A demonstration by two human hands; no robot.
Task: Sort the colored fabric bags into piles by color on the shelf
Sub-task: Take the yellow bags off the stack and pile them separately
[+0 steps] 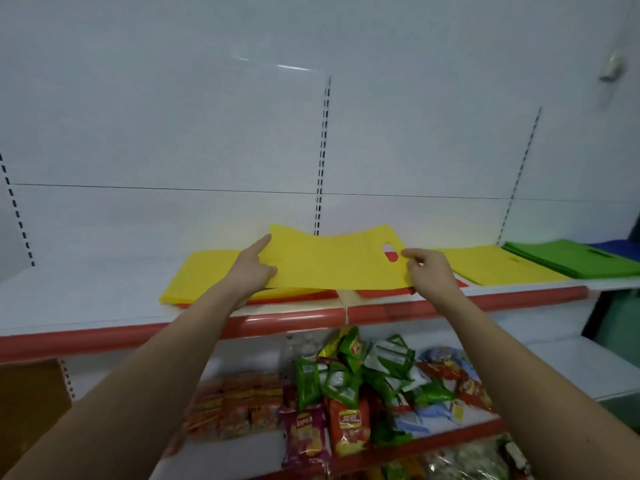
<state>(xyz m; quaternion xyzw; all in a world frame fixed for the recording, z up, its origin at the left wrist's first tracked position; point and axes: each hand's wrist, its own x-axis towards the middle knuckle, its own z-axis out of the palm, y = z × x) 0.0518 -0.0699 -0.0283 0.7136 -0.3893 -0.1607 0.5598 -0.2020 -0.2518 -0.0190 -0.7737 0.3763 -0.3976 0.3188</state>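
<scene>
Holding: both hands gripped one yellow bag, raised off the shelf near the middle of its front edge.
Left pile: a flat yellow pile lay on the shelf left of centre, its near corner close to the red front edge.
Left hand: the left hand pinched the held bag's left edge, thumb on top near the lower corner, forefinger stretched up along the edge toward the top corner.
Held bag: it sagged in the middle, both far corners lifted toward the back wall; the cut-out handle sat near its right edge, red showing through the hole.
Red bags: red bags lay flat under the held bag, touching the shelf, just behind the front edge.
Right hand: the right hand clasped the bag's right edge just beside the handle hole, fingers curled over the top; the thumb could not be seen.
Right yellow bag: another yellow bag lay flat just right of the right hand.
Green pile: a green pile sat further right, toward the shelf's right end.
Blue bag: a blue bag showed behind the green pile at the picture's right border.
Lower shelf: snack packets were heaped below, between the two forearms.
</scene>
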